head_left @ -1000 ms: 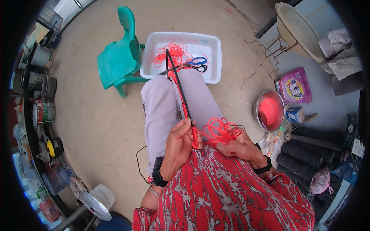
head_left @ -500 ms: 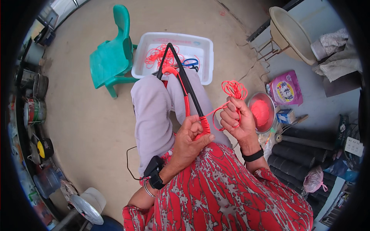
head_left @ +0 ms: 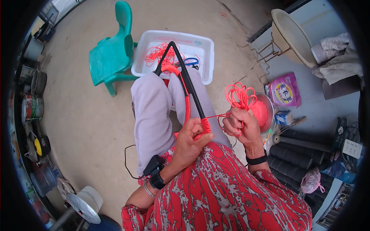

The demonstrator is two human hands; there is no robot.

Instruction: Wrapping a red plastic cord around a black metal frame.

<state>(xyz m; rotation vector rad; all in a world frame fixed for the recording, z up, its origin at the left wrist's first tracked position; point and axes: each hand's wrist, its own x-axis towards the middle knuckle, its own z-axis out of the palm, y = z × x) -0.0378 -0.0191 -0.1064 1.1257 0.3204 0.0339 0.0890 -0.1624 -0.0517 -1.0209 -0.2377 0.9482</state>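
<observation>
A black triangular frame (head_left: 194,101) leans across my lap, its apex pointing away from me. A red curved strip (head_left: 187,102) runs along inside it. Near me, tight coils of red cord (head_left: 206,125) wrap the frame's lower end. My left hand (head_left: 189,136) is closed round that wrapped end, thumb pressed along it. To its right, my right hand (head_left: 243,122) makes a fist round a looped bundle of red cord (head_left: 239,95), whose loops stick out above the fingers. A taut strand links the bundle to the coils.
Beyond my knees stands a white plastic tub (head_left: 210,63) holding tangled red cord (head_left: 156,54) and blue-handled scissors (head_left: 190,61). A green plastic chair (head_left: 111,57) is to its left. On the right are a metal bowl (head_left: 273,115), a purple bag (head_left: 285,90) and dark rolls (head_left: 295,154).
My right hand has moved slightly right and down with the cord bundle, whose loops now spread wider. The strand to the frame lies flatter. My left hand stays on the wrapped end.
</observation>
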